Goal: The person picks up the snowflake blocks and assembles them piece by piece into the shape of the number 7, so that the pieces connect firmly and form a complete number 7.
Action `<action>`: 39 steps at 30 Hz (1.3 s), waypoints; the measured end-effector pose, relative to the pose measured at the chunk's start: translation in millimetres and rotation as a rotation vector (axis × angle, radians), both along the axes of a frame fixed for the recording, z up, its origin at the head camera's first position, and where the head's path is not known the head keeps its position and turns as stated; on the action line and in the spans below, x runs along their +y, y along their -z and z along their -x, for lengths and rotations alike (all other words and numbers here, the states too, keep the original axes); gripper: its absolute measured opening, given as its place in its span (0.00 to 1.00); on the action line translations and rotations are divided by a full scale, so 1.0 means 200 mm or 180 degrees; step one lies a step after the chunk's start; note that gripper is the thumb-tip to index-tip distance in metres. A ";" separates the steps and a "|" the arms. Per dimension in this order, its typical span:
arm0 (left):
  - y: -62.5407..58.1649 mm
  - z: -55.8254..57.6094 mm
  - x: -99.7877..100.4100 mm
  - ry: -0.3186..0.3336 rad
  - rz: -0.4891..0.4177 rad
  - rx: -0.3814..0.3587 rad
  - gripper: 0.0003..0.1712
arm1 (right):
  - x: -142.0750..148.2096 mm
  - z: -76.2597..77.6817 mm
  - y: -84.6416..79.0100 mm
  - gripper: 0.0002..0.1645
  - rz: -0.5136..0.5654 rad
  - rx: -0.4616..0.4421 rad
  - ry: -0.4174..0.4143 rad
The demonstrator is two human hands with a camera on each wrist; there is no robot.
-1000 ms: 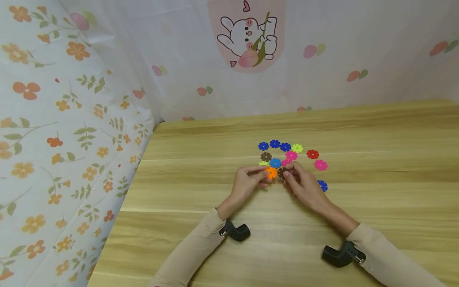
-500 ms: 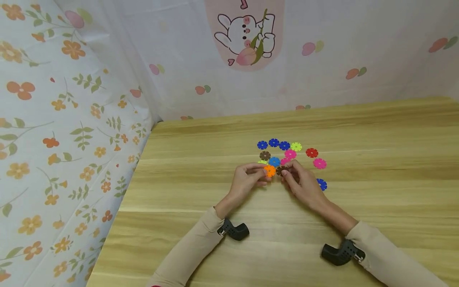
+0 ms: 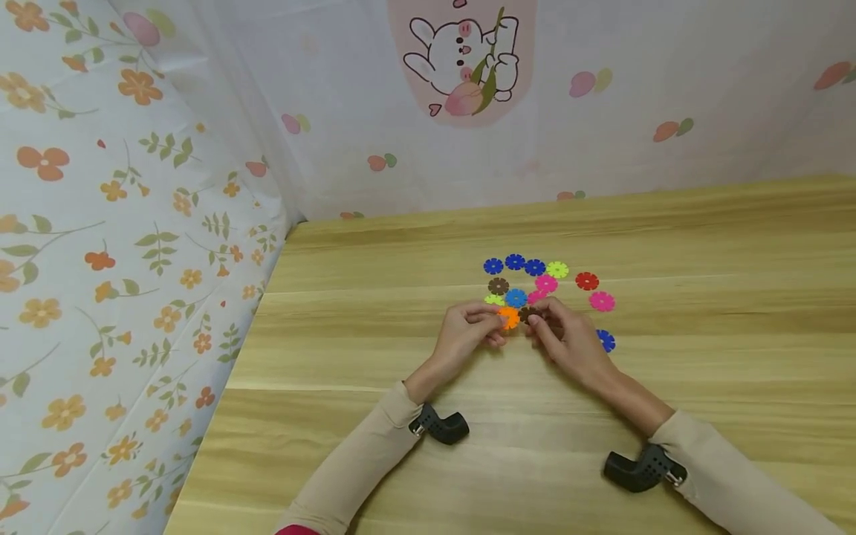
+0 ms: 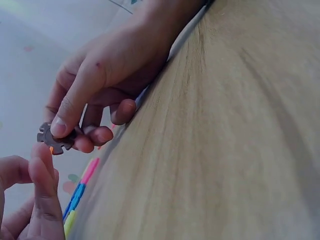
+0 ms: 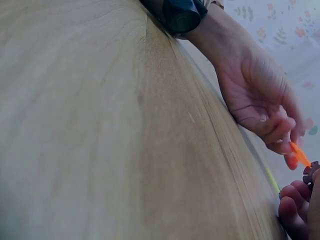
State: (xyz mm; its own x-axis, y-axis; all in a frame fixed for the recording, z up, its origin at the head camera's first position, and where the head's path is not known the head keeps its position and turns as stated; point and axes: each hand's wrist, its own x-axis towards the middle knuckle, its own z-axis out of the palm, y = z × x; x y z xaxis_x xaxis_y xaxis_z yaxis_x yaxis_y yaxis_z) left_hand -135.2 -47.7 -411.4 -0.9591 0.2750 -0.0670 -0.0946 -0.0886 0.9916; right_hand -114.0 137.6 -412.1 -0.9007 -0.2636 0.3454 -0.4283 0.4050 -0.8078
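Note:
Between thumb and fingers, my left hand (image 3: 464,334) pinches an orange notched plastic disc (image 3: 510,318). A dark brown notched disc (image 4: 48,136) is pinched by my right hand (image 3: 571,343) in the same way. The two discs meet edge to edge just above the table; whether their slots interlock I cannot tell. Right behind them lie a light blue disc (image 3: 516,298), a yellow-green disc (image 3: 494,299) and a pink disc (image 3: 537,296) partly covered by the right fingers. In the right wrist view the orange disc is seen nearly edge-on, touching the brown one.
Farther back on the wooden table (image 3: 374,282) lie several dark blue discs (image 3: 515,261), a brown disc (image 3: 498,286) and a yellow-green one. To the right are a red disc (image 3: 587,281), a pink disc (image 3: 602,301) and a blue disc (image 3: 605,340) partly behind the right hand. Patterned cloth (image 3: 321,89) hangs behind.
Both hands keep their pinch on the orange and brown discs, held against each other. Only a slight shift of the head view shows; the discs on the table stay put.

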 end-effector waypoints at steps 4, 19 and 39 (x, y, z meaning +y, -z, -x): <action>0.00 0.00 0.00 0.0038 0.0006 -0.0126 0.13 | 0.00 0.00 0.02 0.07 -0.0027 0.0090 -0.0128; 0.03 -0.06 0.01 -0.0022 -0.0355 -0.0190 0.13 | -0.04 -0.01 0.07 0.07 0.0049 0.0479 -0.0186; 0.00 -0.05 0.04 0.0187 -0.0492 -0.0407 0.13 | 0.24 0.13 -0.30 0.09 -0.1673 0.0518 0.0184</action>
State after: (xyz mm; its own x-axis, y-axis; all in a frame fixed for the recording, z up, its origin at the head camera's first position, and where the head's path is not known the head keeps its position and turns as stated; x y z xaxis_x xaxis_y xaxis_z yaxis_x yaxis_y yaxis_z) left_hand -125.5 -40.6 -411.9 -0.9275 0.3467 -0.1397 -0.2282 -0.2292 0.9462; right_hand -140.0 185.9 -351.2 -0.8648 -0.3897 0.3167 -0.4958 0.7624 -0.4159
